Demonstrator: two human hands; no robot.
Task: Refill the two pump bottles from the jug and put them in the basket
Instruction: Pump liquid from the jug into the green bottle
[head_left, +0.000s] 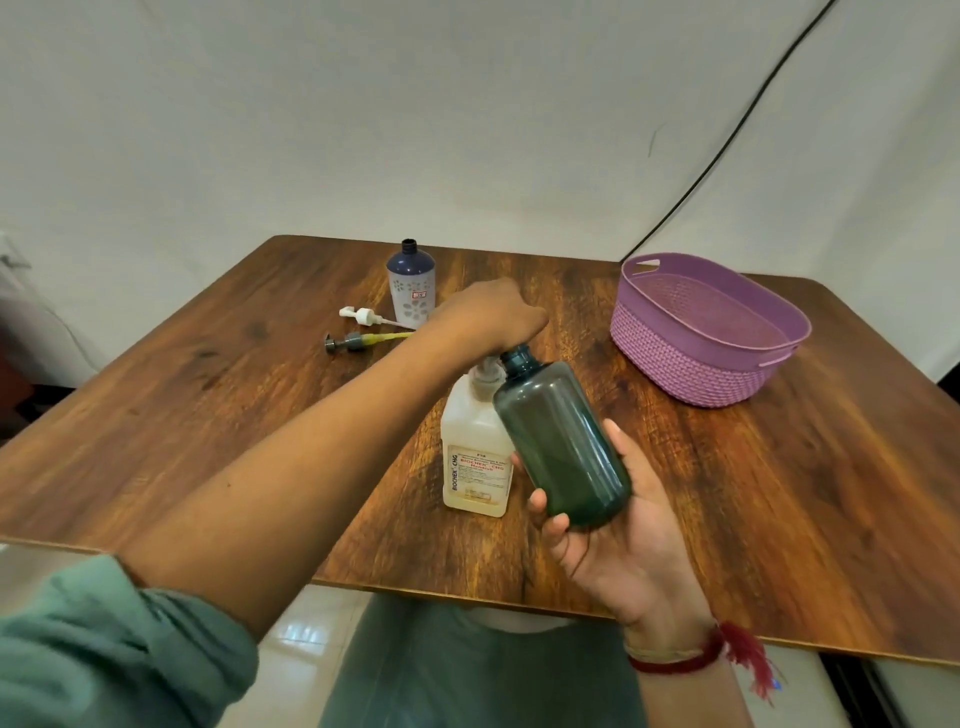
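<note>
The right hand (623, 535) grips a dark green translucent plastic bottle (563, 441) round its base. The bottle is lifted and tilted, and its open neck touches the top of the pale squarish plastic jug with a red-lettered label (475, 447). The jug stands upright just left of that hand. The left hand (488, 317) lies over the jug's top. Its fingers are hidden, so its grip cannot be told.

Just beyond the left hand stands a white-and-blue flowered bottle (410, 283), uncapped. A white pump head (363, 315) and a grey pump head with a yellowish tube (348, 342) lie beside it. A purple woven-look plastic basket (706, 332) sits well to the right of both hands, near the far right edge of the brown wooden table (208, 415), with bare wood between. The table's near edge runs under the right wrist.
</note>
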